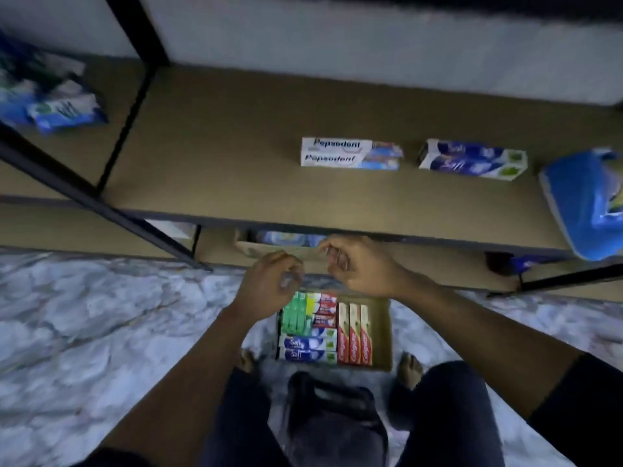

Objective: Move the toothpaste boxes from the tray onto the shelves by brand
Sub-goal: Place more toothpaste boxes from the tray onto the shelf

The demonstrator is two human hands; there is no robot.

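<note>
A cardboard tray lies on the floor between my feet. It holds three red Colgate boxes, two blue Salt boxes, green boxes and red-and-white boxes. On the brown shelf above lie two white Pepsodent boxes and, to their right, two blue Salt boxes. My left hand and my right hand hover above the tray's far end, just below the shelf's front edge. Both hands have loosely curled fingers and hold nothing.
Black metal shelf posts rise at the left. Blue packets lie on the left shelf, and a blue bag overhangs the shelf's right end. A lower shelf holds more packets. The floor is marbled grey. A dark bag hangs at my waist.
</note>
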